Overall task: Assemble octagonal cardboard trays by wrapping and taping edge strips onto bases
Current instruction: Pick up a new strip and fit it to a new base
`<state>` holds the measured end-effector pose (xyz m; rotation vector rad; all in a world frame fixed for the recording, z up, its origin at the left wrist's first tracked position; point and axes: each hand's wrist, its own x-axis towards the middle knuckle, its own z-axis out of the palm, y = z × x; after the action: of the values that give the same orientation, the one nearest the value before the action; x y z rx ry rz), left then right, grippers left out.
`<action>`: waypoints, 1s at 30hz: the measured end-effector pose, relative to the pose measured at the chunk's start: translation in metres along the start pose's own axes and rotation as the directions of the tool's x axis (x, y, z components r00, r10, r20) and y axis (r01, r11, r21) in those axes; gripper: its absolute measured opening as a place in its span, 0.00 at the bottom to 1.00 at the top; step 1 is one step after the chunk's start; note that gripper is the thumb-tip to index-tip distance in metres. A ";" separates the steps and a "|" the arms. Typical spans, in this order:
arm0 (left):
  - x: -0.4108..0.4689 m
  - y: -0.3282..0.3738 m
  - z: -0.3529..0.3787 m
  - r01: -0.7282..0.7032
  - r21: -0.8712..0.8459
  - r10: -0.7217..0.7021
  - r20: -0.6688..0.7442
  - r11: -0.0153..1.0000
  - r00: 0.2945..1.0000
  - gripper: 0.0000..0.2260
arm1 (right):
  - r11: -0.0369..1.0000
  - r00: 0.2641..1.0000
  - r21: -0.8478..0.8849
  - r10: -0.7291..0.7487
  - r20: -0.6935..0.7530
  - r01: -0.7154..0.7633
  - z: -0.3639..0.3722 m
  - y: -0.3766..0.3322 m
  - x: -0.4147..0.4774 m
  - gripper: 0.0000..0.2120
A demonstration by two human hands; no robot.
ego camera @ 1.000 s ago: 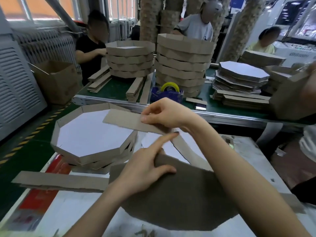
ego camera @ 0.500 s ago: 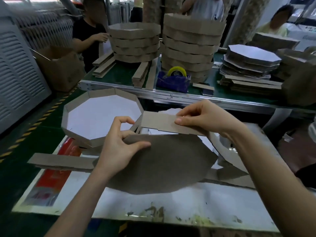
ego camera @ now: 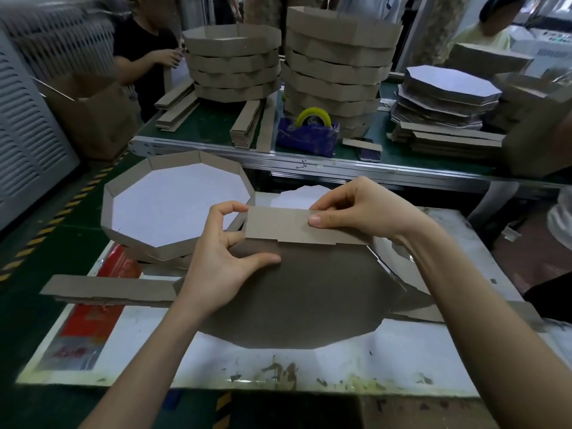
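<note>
Brown cardboard edge strip [ego camera: 284, 226], one, stands upright along the far edge of the single base [ego camera: 309, 298], which lies brown side up mid-surface [ego camera: 278, 363]. My right grip [ego camera: 356, 212] pinches the strip's right part. My left grip [ego camera: 223, 258] holds its left end, thumb on the base. One finished tray [ego camera: 176, 160] sits at the far-left corner, showing its white floor. Two loose strips, left [ego camera: 108, 287] and right [ego camera: 418, 314], flank the base.

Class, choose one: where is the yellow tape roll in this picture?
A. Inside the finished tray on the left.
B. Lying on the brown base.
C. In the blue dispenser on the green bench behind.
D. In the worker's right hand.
C: the yellow tape roll stands in the blue dispenser on the green bench, while the right hand pinches only the edge strip.
</note>
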<state>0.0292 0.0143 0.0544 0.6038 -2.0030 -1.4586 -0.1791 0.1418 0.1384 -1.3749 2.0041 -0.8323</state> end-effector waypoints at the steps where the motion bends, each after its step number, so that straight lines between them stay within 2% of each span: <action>1: 0.000 0.000 0.000 0.000 -0.005 0.000 0.002 1.000 1.000 0.33 | 1.000 1.000 -0.006 0.003 -0.005 -0.003 0.000 0.000 0.000 0.06; 6: 0.000 -0.001 -0.001 -0.015 0.001 0.015 0.022 1.000 1.000 0.39 | 1.000 1.000 -0.008 0.022 -0.012 -0.023 0.000 0.003 -0.002 0.07; 13: 0.001 -0.004 -0.002 -0.020 -0.013 0.021 0.061 1.000 0.998 0.40 | 0.999 0.999 -0.029 0.032 -0.010 -0.033 0.005 -0.003 0.001 0.08; 18: 0.005 -0.008 -0.007 -0.043 0.080 0.035 0.093 0.996 0.995 0.40 | 0.998 0.999 -0.051 0.048 -0.016 -0.049 0.010 -0.002 0.003 0.07; 20: 0.006 -0.008 -0.006 -0.066 0.156 0.056 0.064 0.985 0.996 0.41 | 0.998 0.999 -0.039 0.040 -0.008 -0.040 0.009 0.000 0.004 0.07; 22: 0.006 -0.006 -0.003 -0.118 0.290 0.126 -0.009 0.950 0.992 0.40 | 0.999 1.000 -0.031 0.016 0.008 -0.016 0.009 0.003 0.005 0.05; 24: 0.007 -0.001 0.001 -0.220 0.432 0.263 -0.042 0.874 0.964 0.40 | 1.000 1.000 -0.020 -0.003 0.014 0.004 0.009 0.005 0.006 0.05; 27: 0.013 0.012 0.010 -0.404 0.553 0.439 0.076 0.729 0.895 0.32 | 0.999 1.000 -0.028 -0.025 0.007 0.025 0.010 0.007 0.006 0.06; 30: 0.019 0.021 0.020 -0.466 0.558 0.457 0.167 0.687 0.874 0.26 | 0.999 0.999 -0.010 -0.037 -0.019 0.036 0.011 0.010 0.003 0.05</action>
<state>0.0017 0.0220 0.0737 0.2727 -2.3964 -0.5266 -0.1778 0.1394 0.1238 -1.4180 2.0055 -0.8559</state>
